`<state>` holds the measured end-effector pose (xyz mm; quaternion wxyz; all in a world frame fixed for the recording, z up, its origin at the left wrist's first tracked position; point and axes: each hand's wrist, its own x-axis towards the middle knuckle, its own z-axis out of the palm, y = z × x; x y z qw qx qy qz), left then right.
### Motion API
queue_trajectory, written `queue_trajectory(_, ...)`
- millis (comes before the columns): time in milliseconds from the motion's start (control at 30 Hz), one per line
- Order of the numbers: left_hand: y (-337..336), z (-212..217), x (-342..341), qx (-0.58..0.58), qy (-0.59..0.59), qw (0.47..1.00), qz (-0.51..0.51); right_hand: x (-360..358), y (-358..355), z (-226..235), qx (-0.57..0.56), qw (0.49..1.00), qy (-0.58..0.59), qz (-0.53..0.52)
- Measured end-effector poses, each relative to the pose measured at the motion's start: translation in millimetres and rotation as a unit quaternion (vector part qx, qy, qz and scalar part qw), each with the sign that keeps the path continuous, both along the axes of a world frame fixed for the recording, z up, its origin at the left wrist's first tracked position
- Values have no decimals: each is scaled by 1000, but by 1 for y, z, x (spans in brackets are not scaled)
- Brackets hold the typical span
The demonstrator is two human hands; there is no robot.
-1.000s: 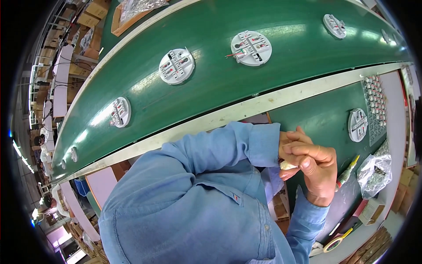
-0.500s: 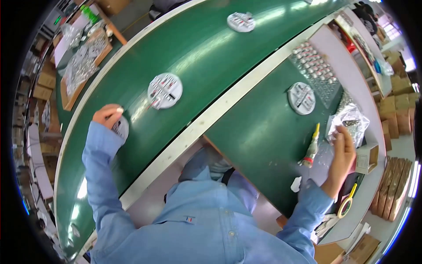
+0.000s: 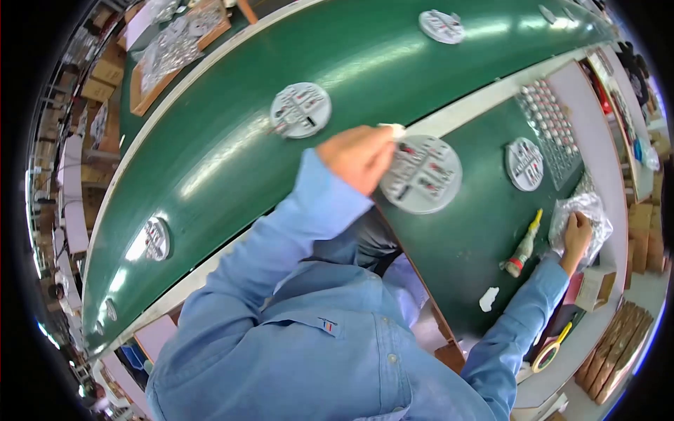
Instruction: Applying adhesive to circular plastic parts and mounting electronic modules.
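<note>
My left hand [image 3: 359, 160] grips the edge of a round white plate with small electronic parts [image 3: 423, 175], held up over the near edge of the green bench. A white covering [image 3: 394, 130] shows on one of its fingertips. To the right, my right hand [image 3: 578, 237] has its fingers curled down into a clear plastic bag [image 3: 592, 216]; what they pinch inside is hidden. Another round white plate with parts [image 3: 525, 164] lies on the bench left of that bag. Between the two sits a bottle with a yellow nozzle [image 3: 525, 245].
A green conveyor belt [image 3: 232, 154] curves past, carrying round plates [image 3: 300, 110]. A clear tray of small parts [image 3: 551, 116] lies at the bench's back. A small open carton [image 3: 595, 288], a yellow-rimmed magnifier [image 3: 551, 347] and a white scrap [image 3: 489, 299] are nearby.
My left hand has lifted a round plate off the belt and brought it right, over the bench. My right hand has gone down into the plastic bag. The view has shifted.
</note>
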<state>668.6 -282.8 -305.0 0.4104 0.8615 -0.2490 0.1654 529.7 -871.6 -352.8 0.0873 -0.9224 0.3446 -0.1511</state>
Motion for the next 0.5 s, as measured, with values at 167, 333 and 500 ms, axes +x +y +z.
queue_trajectory(167, -75, -31, 21, -5, -52, 995, -87, 1, 31, 17, 20, 999, -22, 15)
queue_trajectory(333, -88, -23, 9, 35, 102, 987, -123, 0, 51, 20, 129, 991, -26, 0)
queue_trajectory(500, -90, -34, 19, 72, -19, 966, -248, -3, 61, 30, 188, 981, -39, -34)
